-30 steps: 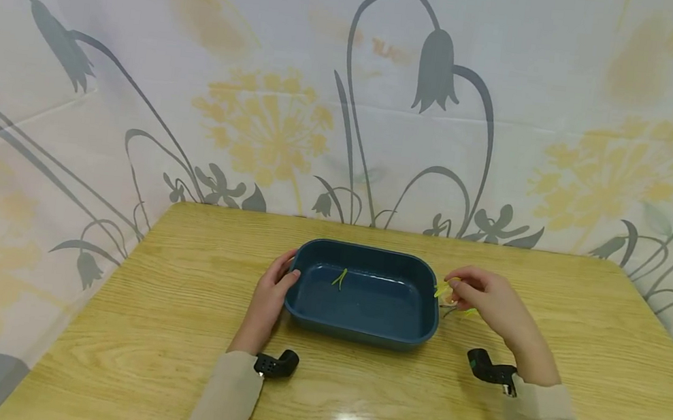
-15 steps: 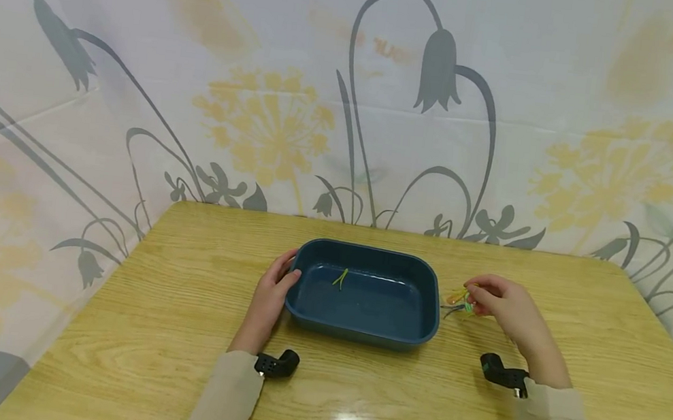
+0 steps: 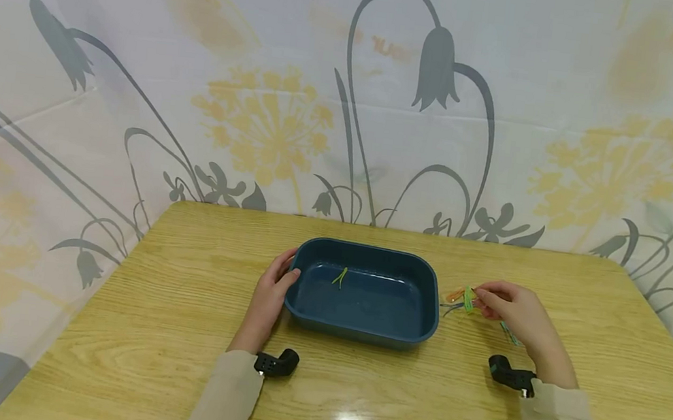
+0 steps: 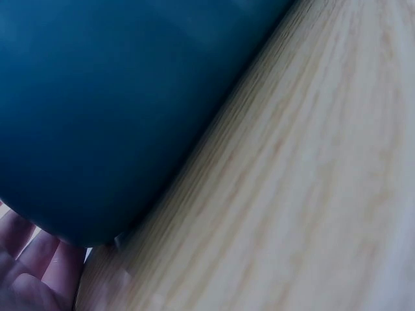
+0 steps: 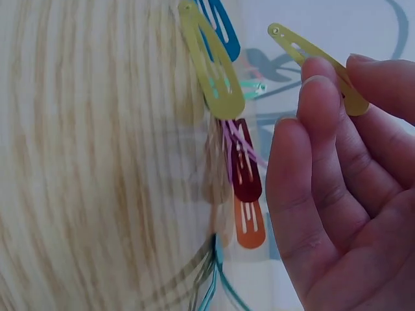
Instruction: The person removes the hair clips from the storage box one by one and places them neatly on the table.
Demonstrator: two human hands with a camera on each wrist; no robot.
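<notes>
A dark blue rectangular tray (image 3: 360, 339) stands on the wooden table. One yellow-green snap hair clip (image 3: 339, 277) lies inside it. My left hand (image 3: 270, 290) grips the tray's left end, thumb over the rim; in the left wrist view its fingers (image 4: 55, 265) reach around the tray's side. To the right of the tray, my right hand (image 3: 516, 316) pinches a yellow snap hair clip (image 5: 350, 94) between thumb and fingers. Just beyond it lies a loose group of hair clips, among them a larger-looking yellow clip (image 5: 227, 94), a dark red clip (image 5: 246, 172) and an orange clip (image 5: 249, 227).
A blue clip (image 5: 224, 29) and a teal clip (image 5: 216, 256) also lie in the group. Another teal clip (image 3: 509, 333) sits near the right wrist. A patterned curtain (image 3: 271, 128) hangs behind the table (image 3: 176, 330).
My right hand has moved away from the tray's right rim, rightward and slightly toward me, uncovering more of the clips on the table. My left hand and the tray stay in place.
</notes>
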